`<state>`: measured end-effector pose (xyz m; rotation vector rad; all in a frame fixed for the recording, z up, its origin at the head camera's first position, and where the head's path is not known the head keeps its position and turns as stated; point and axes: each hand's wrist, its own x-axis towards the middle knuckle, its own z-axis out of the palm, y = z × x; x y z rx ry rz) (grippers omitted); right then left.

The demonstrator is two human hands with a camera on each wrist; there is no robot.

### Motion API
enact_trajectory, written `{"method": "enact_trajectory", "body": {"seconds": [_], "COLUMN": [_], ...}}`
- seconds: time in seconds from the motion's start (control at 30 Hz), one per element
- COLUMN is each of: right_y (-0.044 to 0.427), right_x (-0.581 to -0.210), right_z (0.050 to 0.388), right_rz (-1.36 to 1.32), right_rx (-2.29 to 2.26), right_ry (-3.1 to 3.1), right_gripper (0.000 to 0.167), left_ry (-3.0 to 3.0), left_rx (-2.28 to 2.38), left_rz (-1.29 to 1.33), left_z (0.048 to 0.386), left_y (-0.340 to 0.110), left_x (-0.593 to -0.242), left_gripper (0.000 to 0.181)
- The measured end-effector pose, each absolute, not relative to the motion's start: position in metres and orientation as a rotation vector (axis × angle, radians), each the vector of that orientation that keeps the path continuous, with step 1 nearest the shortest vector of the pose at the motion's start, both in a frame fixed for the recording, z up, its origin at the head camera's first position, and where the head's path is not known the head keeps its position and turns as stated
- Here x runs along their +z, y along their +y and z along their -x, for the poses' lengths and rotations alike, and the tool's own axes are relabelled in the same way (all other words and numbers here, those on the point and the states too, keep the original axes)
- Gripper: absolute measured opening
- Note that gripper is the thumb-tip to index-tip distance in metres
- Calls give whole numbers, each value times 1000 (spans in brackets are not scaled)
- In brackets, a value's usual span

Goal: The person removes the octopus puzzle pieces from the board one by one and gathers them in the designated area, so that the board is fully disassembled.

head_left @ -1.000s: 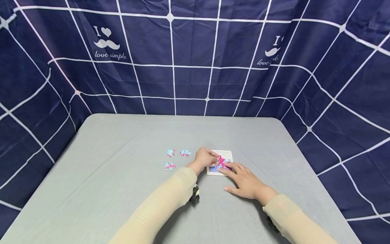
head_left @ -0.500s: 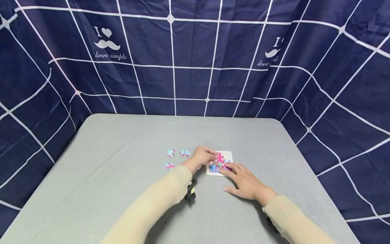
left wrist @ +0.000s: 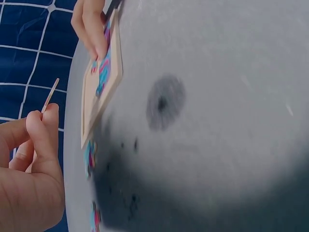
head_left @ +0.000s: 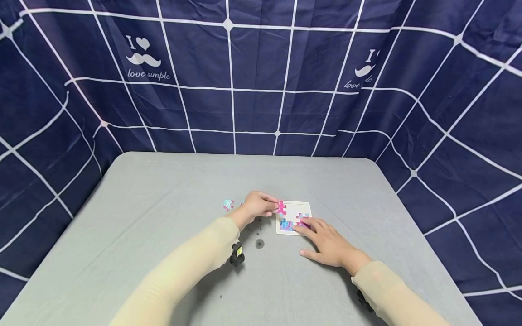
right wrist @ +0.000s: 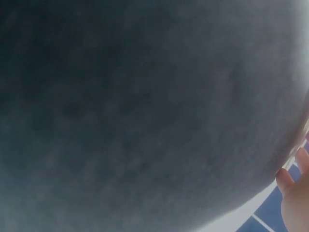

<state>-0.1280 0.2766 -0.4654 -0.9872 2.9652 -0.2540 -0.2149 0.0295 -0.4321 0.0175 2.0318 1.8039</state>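
My left hand (head_left: 257,204) pinches a pink puzzle piece (head_left: 282,208) between thumb and finger, over the left side of the wooden puzzle frame (head_left: 294,201). Seen edge-on in the left wrist view, the piece (left wrist: 50,96) stands clear of the table. Blue and purple pieces (head_left: 286,224) fill the frame's lower part, while its pale upper part shows bare. My right hand (head_left: 330,242) lies palm down with fingers extended, its fingertips on pieces in the lower right of the frame. Those fingers partly hide the pieces there.
A loose light-blue and pink puzzle piece (head_left: 228,204) lies on the grey table left of my left hand. Another is nearly hidden behind that hand. A round dark spot (head_left: 259,244) marks the cloth. A blue checked curtain (head_left: 253,108) surrounds the table.
My left hand has moved left and slightly up, carrying the pink puzzle piece from mid-frame to the frame's left edge. Its forearm now covers a loose piece. The right hand stays put.
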Motion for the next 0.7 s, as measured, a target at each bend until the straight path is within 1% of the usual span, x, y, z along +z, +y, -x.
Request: {"method": "enact_trajectory", "body": {"seconds": [0.3,0.7], "right_y": [276,276], "right_x": [-464,-465], "right_z": [126,126], "right_rz": [994,1046], "right_rx": [-275,-296], "right_ry": [2968,2995], "right_gripper": [68,67], "left_ry": [2048,2096], "left_rx": [1783,1739], "left_rz": [-23,-26], "left_z": [214,210], "left_y": [5,-28], "left_x": [-430,-439], "left_gripper": [17,17]}}
